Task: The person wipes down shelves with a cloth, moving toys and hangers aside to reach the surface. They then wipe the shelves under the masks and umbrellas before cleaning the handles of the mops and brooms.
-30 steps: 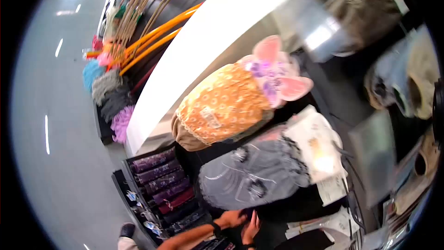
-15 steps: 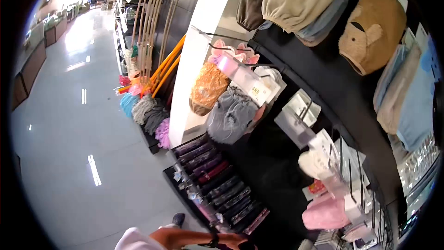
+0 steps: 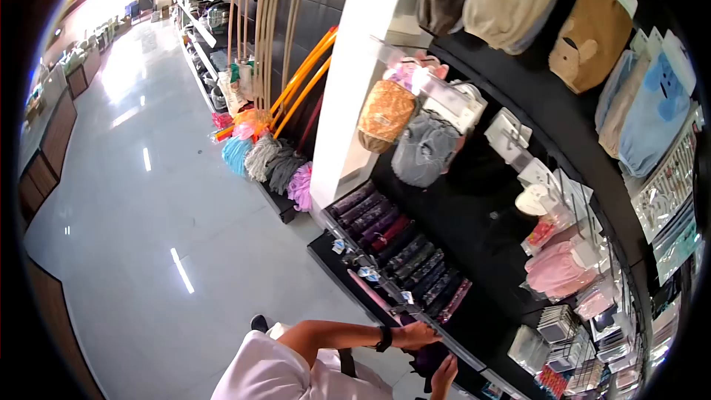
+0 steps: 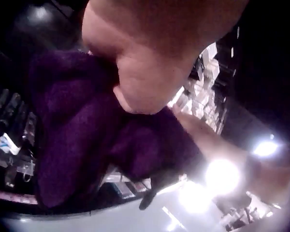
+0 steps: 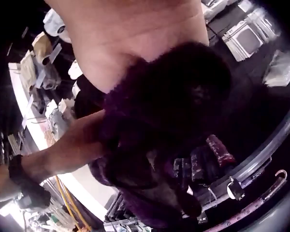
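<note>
A dark purple fuzzy fabric item [image 3: 429,360] is held between both hands beside the shelf's front rail. The left hand [image 3: 418,335], with a black band on its wrist, grips it from above; in the left wrist view the thumb side of this hand [image 4: 145,67] presses on the soft purple folds [image 4: 75,130]. Lower and to the right, the right hand [image 3: 444,374] holds the other side. In the right wrist view dark folds [image 5: 164,96] cover most of the right hand's [image 5: 130,38] fingers, and the left hand [image 5: 79,140] reaches in from the left.
Rolled dark patterned items [image 3: 404,252] line the low shelf behind its front rail [image 3: 378,274]. Above hang packaged orange [image 3: 386,111] and grey [image 3: 424,150] covers, with pink packs [image 3: 559,270] to the right. Mops [image 3: 263,159] stand by a white pillar [image 3: 355,67]; pale floor lies left.
The head view has swung and pulled back, bringing the aisle and more shelving into sight. Both hands now appear at the shelf's front edge with the purple item between them.
</note>
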`<action>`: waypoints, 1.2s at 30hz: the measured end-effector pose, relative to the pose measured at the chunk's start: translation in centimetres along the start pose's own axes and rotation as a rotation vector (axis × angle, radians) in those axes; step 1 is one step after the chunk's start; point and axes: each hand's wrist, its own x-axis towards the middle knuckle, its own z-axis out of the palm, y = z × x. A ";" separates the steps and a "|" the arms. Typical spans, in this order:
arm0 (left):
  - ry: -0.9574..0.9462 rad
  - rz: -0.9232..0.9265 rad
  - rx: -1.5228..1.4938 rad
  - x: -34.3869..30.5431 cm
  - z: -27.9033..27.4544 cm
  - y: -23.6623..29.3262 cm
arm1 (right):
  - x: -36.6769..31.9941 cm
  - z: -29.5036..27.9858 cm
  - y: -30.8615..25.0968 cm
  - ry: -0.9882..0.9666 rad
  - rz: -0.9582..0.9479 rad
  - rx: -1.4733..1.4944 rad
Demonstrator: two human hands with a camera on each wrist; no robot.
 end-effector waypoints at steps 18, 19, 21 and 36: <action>0.237 -0.612 -0.156 -46.4 -27.4 -10.8 | -7.4 37.7 -34.8 -1.129 -0.283 0.557; 0.242 -0.641 -0.146 -47.8 -28.3 -10.8 | -7.2 38.3 -37.0 -1.145 -0.361 0.446; 0.217 -0.666 -0.124 -50.5 -28.6 -12.1 | -6.8 40.0 -39.4 -1.157 -0.432 0.339; 0.161 -0.906 -0.033 -65.2 -36.2 -28.8 | 4.5 57.2 -51.9 -1.096 -0.484 0.450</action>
